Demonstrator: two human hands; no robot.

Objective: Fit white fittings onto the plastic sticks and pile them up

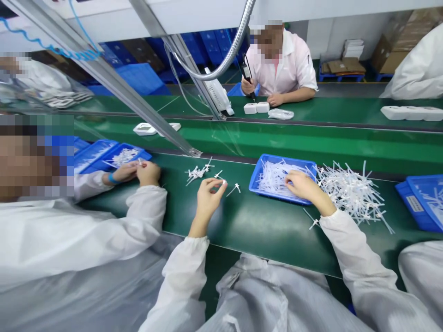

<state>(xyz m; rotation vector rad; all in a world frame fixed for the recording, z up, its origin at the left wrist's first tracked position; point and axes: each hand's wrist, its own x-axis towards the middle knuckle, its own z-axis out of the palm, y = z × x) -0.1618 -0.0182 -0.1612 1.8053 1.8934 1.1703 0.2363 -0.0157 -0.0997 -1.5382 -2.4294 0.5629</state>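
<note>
My left hand [208, 195] is raised over the green table [263, 226], its fingertips pinched on a small white plastic part [224, 183]. A loose white part [235, 188] lies just to its right, and a small cluster of white parts [198, 172] lies behind it. My right hand [302, 185] reaches into a blue tray [256, 174] filled with thin white plastic strips [273, 177], fingers resting on them. A big heap of white strips [353, 191] spreads on the table right of that tray.
A co-worker's hands [138, 172] at my left work beside another blue tray [104, 154]. Across the green conveyor [311, 143] a person in pink handles white boxes [256, 108]. A slanted metal bar [138, 101] and flexible hose [231, 50] hang overhead. More blue trays [422, 203] stand at right.
</note>
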